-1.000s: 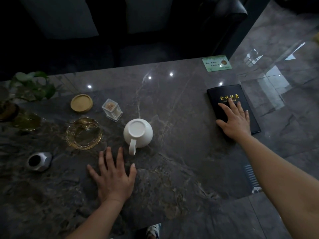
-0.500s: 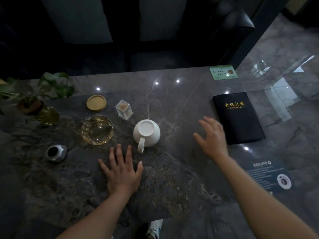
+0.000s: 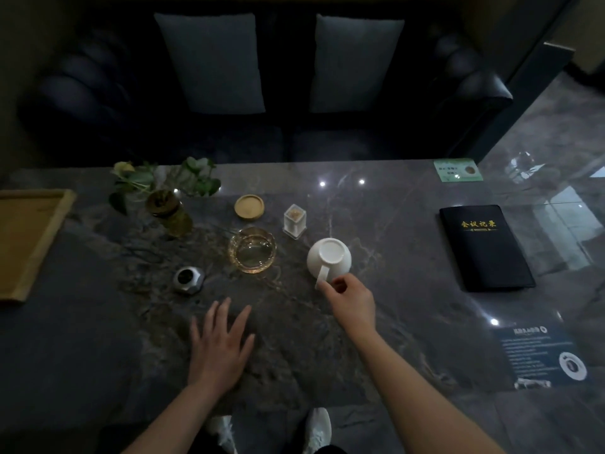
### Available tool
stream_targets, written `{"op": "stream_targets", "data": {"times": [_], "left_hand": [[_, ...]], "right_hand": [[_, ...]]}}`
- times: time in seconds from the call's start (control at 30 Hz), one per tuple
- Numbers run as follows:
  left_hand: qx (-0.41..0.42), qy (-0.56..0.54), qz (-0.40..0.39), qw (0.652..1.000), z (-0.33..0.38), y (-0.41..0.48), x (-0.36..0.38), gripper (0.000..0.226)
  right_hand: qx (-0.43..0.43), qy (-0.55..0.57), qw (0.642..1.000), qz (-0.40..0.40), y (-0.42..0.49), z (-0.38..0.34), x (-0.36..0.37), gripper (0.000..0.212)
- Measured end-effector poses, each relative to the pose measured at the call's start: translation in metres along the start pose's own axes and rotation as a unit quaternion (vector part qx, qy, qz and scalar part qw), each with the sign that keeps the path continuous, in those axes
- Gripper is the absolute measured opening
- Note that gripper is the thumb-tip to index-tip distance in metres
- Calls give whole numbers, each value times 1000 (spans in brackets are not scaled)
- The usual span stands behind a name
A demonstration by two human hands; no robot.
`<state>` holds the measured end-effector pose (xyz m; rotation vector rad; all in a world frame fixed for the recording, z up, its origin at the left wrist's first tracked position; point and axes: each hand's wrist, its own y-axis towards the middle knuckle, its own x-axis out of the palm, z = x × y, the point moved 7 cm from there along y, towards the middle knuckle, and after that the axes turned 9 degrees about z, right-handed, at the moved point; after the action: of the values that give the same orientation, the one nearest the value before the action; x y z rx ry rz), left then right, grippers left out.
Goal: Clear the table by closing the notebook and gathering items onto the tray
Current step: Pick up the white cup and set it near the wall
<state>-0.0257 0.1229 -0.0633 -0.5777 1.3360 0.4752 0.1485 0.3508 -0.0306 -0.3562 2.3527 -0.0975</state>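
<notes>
right hand (image 3: 350, 298) pinching cup (image 3: 329, 257) handle, left hand (image 3: 219, 345) flat

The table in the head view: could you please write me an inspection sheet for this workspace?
Surface: dark marble table, glossy, with light reflections.
Job's things: black notebook closed, flat at right; wooden tray at left edge, visible part bare; white cup upside down, centre.
Clutter: glass ashtray, round wooden coaster, clear toothpick box, metal faceted holder, plant in amber vase, green card, blue card.
Hands: left hand flat on table, empty; right hand pinching the cup's handle.
Cables: nothing seen.
Surroundings: dark sofa with two cushions; glossy floor.
</notes>
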Motion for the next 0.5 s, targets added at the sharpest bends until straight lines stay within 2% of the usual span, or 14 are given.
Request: {"op": "stream_targets", "data": {"times": [0.13, 0.27, 0.5], "left_hand": [[-6, 22, -34, 999, -35, -4, 9, 80], [3, 17, -54, 998, -41, -5, 17, 76], [13, 3, -61, 998, -43, -5, 23, 73]], "right_hand": [[48, -43, 997, 35, -2, -8, 10, 40], [86, -63, 991, 76, 2, -16, 14, 35], [70, -113, 985, 107, 8, -26, 16, 22]]}}
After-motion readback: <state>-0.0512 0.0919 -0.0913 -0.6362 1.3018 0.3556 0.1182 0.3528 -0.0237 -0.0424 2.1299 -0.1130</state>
